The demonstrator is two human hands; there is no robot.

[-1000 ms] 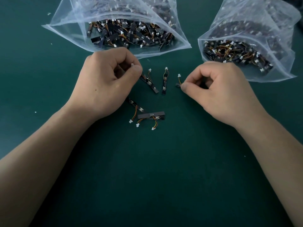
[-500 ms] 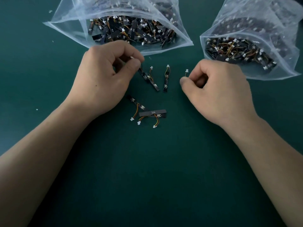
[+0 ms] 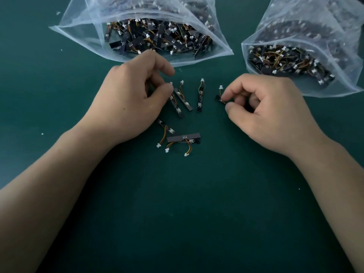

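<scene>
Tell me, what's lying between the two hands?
Two loose black wired strips lie on the green mat between the left hand and the right hand, in the head view.

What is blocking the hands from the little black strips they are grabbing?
Nothing visible is. The right hand pinches one strip by its wired end, and the left hand holds a second strip under its thumb. The other loose strips lie beside them on the green mat, not in between.
</scene>
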